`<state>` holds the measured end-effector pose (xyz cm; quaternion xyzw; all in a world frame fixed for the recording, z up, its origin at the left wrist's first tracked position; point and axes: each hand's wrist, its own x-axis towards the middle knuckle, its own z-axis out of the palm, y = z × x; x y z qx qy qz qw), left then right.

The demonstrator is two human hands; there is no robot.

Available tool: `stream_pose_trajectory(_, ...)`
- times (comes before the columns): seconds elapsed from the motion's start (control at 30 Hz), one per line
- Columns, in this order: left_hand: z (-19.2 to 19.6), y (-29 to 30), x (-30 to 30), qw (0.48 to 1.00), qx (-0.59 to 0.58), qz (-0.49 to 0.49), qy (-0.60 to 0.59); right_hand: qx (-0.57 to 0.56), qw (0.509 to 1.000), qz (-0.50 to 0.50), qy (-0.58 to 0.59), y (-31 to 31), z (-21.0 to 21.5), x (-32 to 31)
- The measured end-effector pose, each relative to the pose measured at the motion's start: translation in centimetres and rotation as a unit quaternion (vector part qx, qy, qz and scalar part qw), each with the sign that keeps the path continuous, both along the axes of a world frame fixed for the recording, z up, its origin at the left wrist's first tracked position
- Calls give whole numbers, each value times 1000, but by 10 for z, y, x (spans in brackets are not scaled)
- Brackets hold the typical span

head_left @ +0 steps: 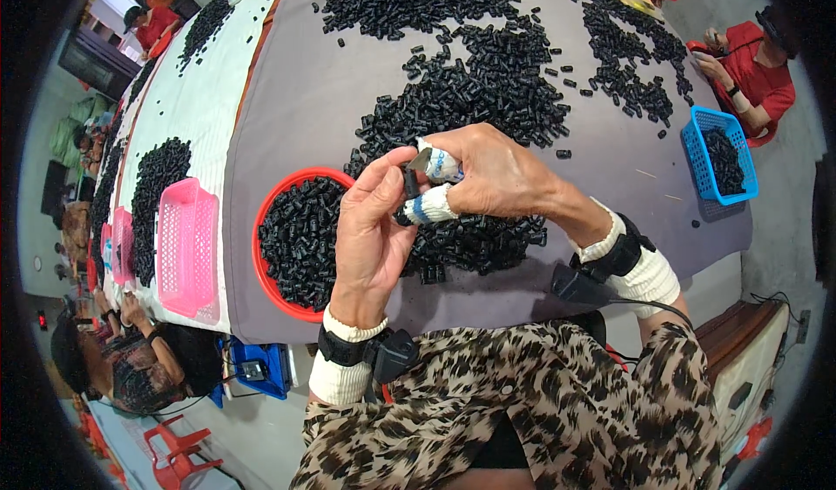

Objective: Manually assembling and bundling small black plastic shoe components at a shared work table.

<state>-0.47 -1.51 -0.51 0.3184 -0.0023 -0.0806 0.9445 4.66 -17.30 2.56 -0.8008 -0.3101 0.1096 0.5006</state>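
Note:
Both of my hands meet above a large heap of small black ribbed cylindrical parts (470, 98) on a grey cloth-covered table. Between its thumb and fingers, my left hand (370, 224) pinches one black part (411, 184). My right hand (505, 172) grips a small thin metal blade (421, 160), its edge close to that part. White wrapping (442, 166) and a white knitted cover with a blue band (431, 204) are at the right fingertips. A red round basin (259, 245) full of the same black parts stands just left of my left hand.
A pink basket (188, 251) stands left on a white cloth beside more black parts. At the right edge is a blue basket (731, 200) of black parts, near a person in red (751, 77). Another person (144, 351) works at lower left. Cables hang at my wrists.

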Motion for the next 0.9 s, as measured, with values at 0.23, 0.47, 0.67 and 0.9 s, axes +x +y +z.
stream_pose_trajectory(0.23, -2, 1, 1, 1000, -1, -16, -20, -8, 999, 42, -4, 2, 6, 0)
stream_pose_trajectory(0.47, -6, 5, 1, 1000, 4, -11, -18, -49, 997, 56, -28, 5, 3, 3)
stream_pose_trajectory(0.67, -9, 9, -2, 1000, 15, 6, -10, -61, 995, 79, -30, 8, 2, 2)
stream_pose_trajectory(0.9, -25, 101, -11, 871, 400, 285, 4, -31, 999, 2, -25, -20, -11, 22)
